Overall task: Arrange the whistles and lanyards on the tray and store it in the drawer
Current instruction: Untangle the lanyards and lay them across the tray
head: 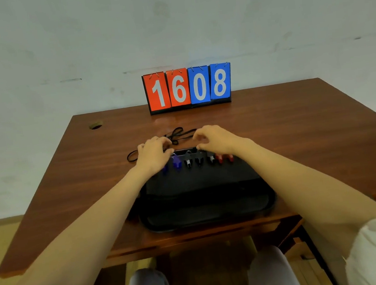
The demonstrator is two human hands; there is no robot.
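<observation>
Black lanyards point(133, 155) were seen tangled on the worktop point(78, 171), just past the tray point(205, 211). The left hand point(153, 152) was curled over them, though an actual grip couldn't be told tbh. Whistles point(199, 161) were lined up along the tray's far rim. The right hand point(215, 138) was curled too, with nothing clearly held. Cords are probably best untangled and coiled one by one, without the row being knocked

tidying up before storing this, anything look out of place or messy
Yes: the black lanyards lie in a loose tangle on the table beyond the tray, while the whistles sit in a neat row along its far edge.
</observation>
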